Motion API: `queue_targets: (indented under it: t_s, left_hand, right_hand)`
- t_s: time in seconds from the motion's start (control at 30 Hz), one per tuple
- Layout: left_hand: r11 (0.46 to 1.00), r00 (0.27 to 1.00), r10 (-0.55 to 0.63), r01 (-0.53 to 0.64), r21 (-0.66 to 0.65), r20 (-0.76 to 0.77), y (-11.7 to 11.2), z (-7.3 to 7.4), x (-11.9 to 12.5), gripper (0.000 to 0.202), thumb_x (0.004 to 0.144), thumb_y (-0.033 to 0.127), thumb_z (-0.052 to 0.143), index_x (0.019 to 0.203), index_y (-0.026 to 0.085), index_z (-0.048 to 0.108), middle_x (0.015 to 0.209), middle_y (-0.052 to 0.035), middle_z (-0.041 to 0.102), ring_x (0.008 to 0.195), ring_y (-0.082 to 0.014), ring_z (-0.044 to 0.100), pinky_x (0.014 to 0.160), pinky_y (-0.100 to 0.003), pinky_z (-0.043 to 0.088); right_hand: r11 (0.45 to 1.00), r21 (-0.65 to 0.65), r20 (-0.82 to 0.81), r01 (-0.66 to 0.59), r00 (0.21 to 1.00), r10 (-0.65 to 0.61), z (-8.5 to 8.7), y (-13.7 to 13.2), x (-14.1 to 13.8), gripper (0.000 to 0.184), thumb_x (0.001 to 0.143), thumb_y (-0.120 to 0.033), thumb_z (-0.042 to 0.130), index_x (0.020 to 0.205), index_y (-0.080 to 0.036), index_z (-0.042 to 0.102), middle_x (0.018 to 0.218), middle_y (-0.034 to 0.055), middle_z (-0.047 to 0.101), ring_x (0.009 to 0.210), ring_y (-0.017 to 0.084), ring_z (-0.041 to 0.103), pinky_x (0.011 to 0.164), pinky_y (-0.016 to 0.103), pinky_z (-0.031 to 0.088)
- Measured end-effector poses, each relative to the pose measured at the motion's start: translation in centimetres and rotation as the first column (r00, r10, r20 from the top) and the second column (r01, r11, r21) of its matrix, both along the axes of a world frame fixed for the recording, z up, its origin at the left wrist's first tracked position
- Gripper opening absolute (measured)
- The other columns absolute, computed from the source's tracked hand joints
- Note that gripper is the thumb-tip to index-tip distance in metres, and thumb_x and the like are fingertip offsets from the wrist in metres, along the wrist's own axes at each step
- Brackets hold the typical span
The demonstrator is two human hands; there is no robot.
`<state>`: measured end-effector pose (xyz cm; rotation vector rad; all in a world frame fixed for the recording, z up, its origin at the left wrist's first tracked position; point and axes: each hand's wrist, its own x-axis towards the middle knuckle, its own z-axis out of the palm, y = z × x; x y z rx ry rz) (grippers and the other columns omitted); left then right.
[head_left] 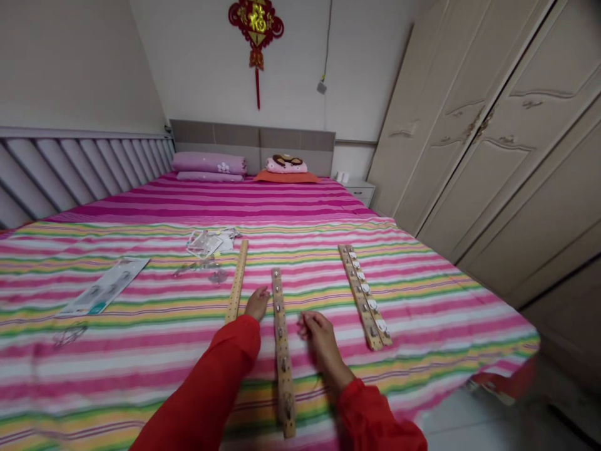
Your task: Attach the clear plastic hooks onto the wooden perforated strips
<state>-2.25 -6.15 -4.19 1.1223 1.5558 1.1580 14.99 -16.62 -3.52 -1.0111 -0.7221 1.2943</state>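
A wooden strip (280, 332) with holes and several small metal hook-like pieces along it lies lengthwise on the striped cloth between my hands. My left hand (258, 304) is just left of its upper half, fingers loosely bent toward it and not gripping it. To the strip's right, my right hand (322, 335) is closed, thumb and fingertips together; anything small between them cannot be made out. A bare perforated wooden strip (238, 275) lies beyond my left forearm. On the right, two strips lie side by side: one with metal pieces (359, 294), the other with white round pieces (366, 288).
Clear plastic packets (204, 243) and small loose metal bits (217, 275) lie at the upper left. Further left are a flat blister-style package (107, 287) and a thin wire-like ring (70, 334). Folded bedding (209, 164) rests by the headboard (216, 133); a wardrobe (469, 138) stands right.
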Motion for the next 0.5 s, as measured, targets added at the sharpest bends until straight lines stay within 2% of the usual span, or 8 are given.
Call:
queue_targets:
  t_s: [0.17, 0.27, 0.4, 0.5]
  left_hand:
    - [1.000, 1.000, 0.005, -0.005, 0.005, 0.020, -1.5, -0.1, -0.1, 0.028, 0.067, 0.016, 0.065, 0.095, 0.015, 0.067, 0.087, -0.0070, 0.070, 0.090, -0.0196, 0.064, 0.087, -0.031, 0.048]
    - [1.000, 0.999, 0.013, -0.014, 0.015, 0.042, -2.1, 0.1, 0.0, 0.028, 0.066, 0.016, 0.065, 0.093, 0.014, 0.067, 0.084, -0.0062, 0.070, 0.088, -0.0187, 0.064, 0.086, -0.030, 0.048]
    - [0.999, 0.998, 0.018, -0.020, 0.028, 0.067, -2.8, 0.6, 0.1, 0.023, 0.064, 0.014, 0.066, 0.087, 0.014, 0.068, 0.078, -0.0054, 0.069, 0.085, -0.0182, 0.065, 0.086, -0.030, 0.048]
    - [0.999, 0.997, 0.016, -0.019, 0.036, 0.080, -3.1, 1.1, 0.0, 0.020, 0.062, 0.014, 0.067, 0.082, 0.015, 0.068, 0.073, -0.0041, 0.069, 0.084, -0.0191, 0.065, 0.086, -0.032, 0.048]
  right_hand:
    - [0.994, -0.107, 0.030, -0.009, 0.999, 0.012, -2.8, -9.4, 0.9, 0.033, 0.065, -0.046, 0.073, 0.075, -0.015, 0.066, 0.055, -0.0014, 0.059, 0.037, 0.007, 0.043, 0.037, 0.020, 0.030]
    - [0.983, -0.159, -0.020, -0.094, 0.996, 0.092, -4.5, -13.1, 0.6, 0.032, 0.063, -0.043, 0.076, 0.076, -0.015, 0.067, 0.061, 0.0002, 0.063, 0.035, 0.006, 0.045, 0.037, 0.020, 0.031]
    - [0.905, -0.208, -0.167, -0.370, 0.925, 0.340, -5.3, -14.8, -0.5, 0.042, 0.052, -0.030, 0.084, 0.089, -0.016, 0.068, 0.076, 0.0043, 0.069, 0.047, 0.012, 0.060, 0.041, 0.021, 0.040]
    - [0.867, -0.183, -0.210, -0.463, 0.880, 0.426, -5.4, -14.5, -1.6, 0.039, 0.055, -0.033, 0.084, 0.087, -0.015, 0.070, 0.069, 0.0031, 0.068, 0.050, 0.012, 0.061, 0.047, 0.021, 0.044]
